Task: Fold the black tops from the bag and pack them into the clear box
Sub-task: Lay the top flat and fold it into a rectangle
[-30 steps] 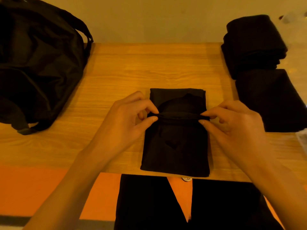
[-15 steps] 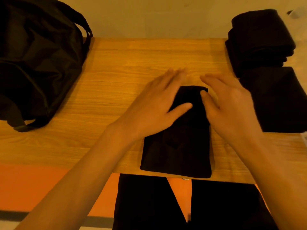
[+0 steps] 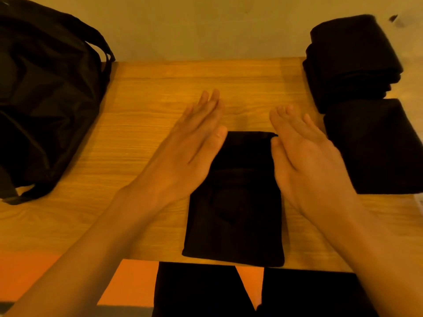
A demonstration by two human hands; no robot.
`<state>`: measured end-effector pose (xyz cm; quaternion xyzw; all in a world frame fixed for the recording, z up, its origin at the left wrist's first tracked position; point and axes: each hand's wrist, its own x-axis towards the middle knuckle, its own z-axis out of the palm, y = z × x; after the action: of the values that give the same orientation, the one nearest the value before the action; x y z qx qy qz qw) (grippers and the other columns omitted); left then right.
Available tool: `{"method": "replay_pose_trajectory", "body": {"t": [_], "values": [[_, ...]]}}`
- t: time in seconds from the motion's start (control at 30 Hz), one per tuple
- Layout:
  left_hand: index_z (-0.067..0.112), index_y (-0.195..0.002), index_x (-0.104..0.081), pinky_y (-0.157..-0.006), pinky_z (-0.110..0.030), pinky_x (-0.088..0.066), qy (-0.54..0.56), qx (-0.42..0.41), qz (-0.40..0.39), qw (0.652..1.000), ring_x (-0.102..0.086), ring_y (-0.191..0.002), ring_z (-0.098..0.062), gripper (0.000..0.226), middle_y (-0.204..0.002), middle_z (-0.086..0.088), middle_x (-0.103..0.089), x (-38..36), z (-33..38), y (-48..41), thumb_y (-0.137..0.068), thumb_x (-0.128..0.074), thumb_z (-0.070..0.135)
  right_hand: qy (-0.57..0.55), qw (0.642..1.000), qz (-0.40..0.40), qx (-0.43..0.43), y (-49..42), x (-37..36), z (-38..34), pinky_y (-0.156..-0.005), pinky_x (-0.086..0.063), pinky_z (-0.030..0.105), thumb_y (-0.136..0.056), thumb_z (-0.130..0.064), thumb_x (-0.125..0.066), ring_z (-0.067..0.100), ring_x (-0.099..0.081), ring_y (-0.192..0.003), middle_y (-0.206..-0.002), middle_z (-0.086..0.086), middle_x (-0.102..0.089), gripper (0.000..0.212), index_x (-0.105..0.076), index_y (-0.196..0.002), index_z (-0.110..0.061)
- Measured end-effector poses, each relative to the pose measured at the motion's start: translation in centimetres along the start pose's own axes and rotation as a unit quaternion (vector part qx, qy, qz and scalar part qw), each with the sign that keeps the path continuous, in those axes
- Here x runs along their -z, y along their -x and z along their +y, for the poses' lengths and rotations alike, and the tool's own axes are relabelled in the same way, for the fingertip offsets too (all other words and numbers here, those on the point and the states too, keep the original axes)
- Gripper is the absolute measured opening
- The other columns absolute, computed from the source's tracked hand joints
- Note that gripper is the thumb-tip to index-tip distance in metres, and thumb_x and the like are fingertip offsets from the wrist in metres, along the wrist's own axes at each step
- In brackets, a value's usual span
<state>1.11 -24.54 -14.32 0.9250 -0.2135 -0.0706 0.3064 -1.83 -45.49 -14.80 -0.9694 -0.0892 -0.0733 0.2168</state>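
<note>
While spread flat beside the folded black top (image 3: 235,202) – gripping nothing with left hand (image 3: 190,145) or right hand (image 3: 304,156), fingers straight.

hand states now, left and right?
Left hand: open, flat, holding nothing, at the folded black top's left edge.
Right hand: open, holding nothing, at its right edge.

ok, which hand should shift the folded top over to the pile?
Right, probably. The right hand lies open at the right edge of the folded top, beside the pile; the left hand sits on its far side, nearer the bag.
</note>
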Motion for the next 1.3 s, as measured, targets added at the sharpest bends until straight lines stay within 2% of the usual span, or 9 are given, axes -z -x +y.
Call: {"method": "replay_pose_trajectory", "body": {"t": [0.2,0.37,0.5,0.63,0.8,0.9,0.97,1.1,1.3], "values": [[0.020,-0.162,0.004,-0.126,-0.032,0.008,-0.119,-0.033,-0.077,0.989,0.021,-0.150,0.002,0.076,-0.169,0.007,0.013,-2.2,-1.6,0.4,-0.098,0.007,0.062,0.137,0.971,-0.192,0.021,-0.2,-2.0,-1.2,-0.121,0.018,0.032,-0.090,-0.061,0.015,0.011,0.026,-0.150,-0.166,0.002,0.020,0.082,0.015,-0.158,-0.015],[0.020,-0.163,-0.005,-0.125,-0.023,0.005,-0.015,-0.005,0.030,0.999,0.009,-0.153,0.001,0.076,-0.170,0.010,0.004,-0.6,-1.1,1.5,-0.101,-0.001,0.064,0.085,0.987,-0.129,0.035,0.6,-1.3,-0.7,-0.125,0.011,0.034,-0.099,-0.059,0.006,0.010,0.020,-0.152,-0.168,0.000,0.011,0.075,0.003,-0.160,-0.016],[0.012,-0.160,-0.023,-0.127,-0.034,-0.013,-0.038,0.045,0.160,0.985,-0.011,-0.156,-0.009,0.067,-0.168,-0.001,-0.018,-0.7,-0.4,6.1,-0.106,-0.027,0.050,0.067,0.995,-0.056,0.040,3.7,-0.7,-0.6,-0.127,-0.003,0.040,-0.107,-0.050,-0.011,0.013,0.004,-0.155,-0.168,0.005,-0.008,0.067,-0.014,-0.160,-0.010],[0.009,-0.158,-0.029,-0.123,-0.043,-0.024,-0.119,-0.018,0.112,0.986,-0.018,-0.156,-0.018,0.065,-0.168,-0.006,-0.023,-2.3,0.0,10.8,-0.105,-0.043,0.042,0.045,0.996,-0.048,0.058,7.8,-0.9,-1.1,-0.125,-0.010,0.042,-0.107,-0.043,-0.023,0.016,-0.006,-0.156,-0.167,0.007,-0.017,0.061,-0.025,-0.158,-0.009],[0.013,-0.158,-0.034,-0.119,-0.045,-0.022,-0.209,-0.071,0.002,0.975,-0.009,-0.157,-0.020,0.066,-0.169,-0.006,-0.017,-3.7,0.2,12.1,-0.108,-0.024,0.055,0.103,0.988,-0.095,0.061,9.6,-2.2,-1.2,-0.122,-0.012,0.044,-0.107,-0.055,-0.012,0.018,-0.004,-0.156,-0.167,0.009,-0.014,0.069,-0.022,-0.158,-0.009],[0.017,-0.159,-0.032,-0.120,-0.042,-0.024,-0.149,-0.040,0.042,0.987,-0.013,-0.157,-0.019,0.065,-0.170,-0.003,-0.016,-4.4,0.5,12.9,-0.108,-0.022,0.056,0.094,0.990,-0.079,0.072,9.3,-1.9,-1.2,-0.123,-0.009,0.041,-0.108,-0.054,-0.013,0.020,-0.008,-0.156,-0.166,0.009,-0.019,0.067,-0.026,-0.158,-0.011],[0.019,-0.151,-0.047,-0.113,-0.040,-0.038,-0.078,0.027,0.117,0.990,-0.035,-0.146,-0.017,0.059,-0.159,0.001,-0.038,-4.5,1.3,13.7,-0.106,-0.033,0.054,0.067,0.994,-0.050,0.074,8.8,-1.0,-1.6,-0.124,-0.015,0.040,-0.108,-0.047,-0.027,0.023,-0.020,-0.153,-0.162,0.009,-0.030,0.058,-0.037,-0.154,-0.015],[0.022,-0.096,-0.068,-0.077,-0.039,-0.048,-0.055,0.137,0.242,0.959,-0.049,-0.093,-0.014,0.038,-0.096,0.009,-0.054,-4.9,2.2,13.7,-0.094,-0.050,0.056,0.022,0.998,0.005,0.067,5.0,0.2,-2.8,-0.098,-0.041,0.033,-0.095,-0.031,-0.055,0.024,-0.054,-0.117,-0.124,0.004,-0.061,0.037,-0.065,-0.127,-0.017],[0.030,-0.082,-0.059,-0.076,-0.043,-0.049,0.042,0.194,0.239,0.951,-0.049,-0.084,-0.010,0.024,-0.082,0.017,-0.049,-5.9,3.1,13.9,-0.088,-0.059,0.053,-0.007,1.000,-0.008,-0.014,5.5,1.2,-5.0,-0.057,-0.047,0.025,-0.090,-0.038,-0.068,0.006,-0.055,-0.067,-0.075,-0.011,-0.060,0.013,-0.064,-0.095,-0.027]]}}
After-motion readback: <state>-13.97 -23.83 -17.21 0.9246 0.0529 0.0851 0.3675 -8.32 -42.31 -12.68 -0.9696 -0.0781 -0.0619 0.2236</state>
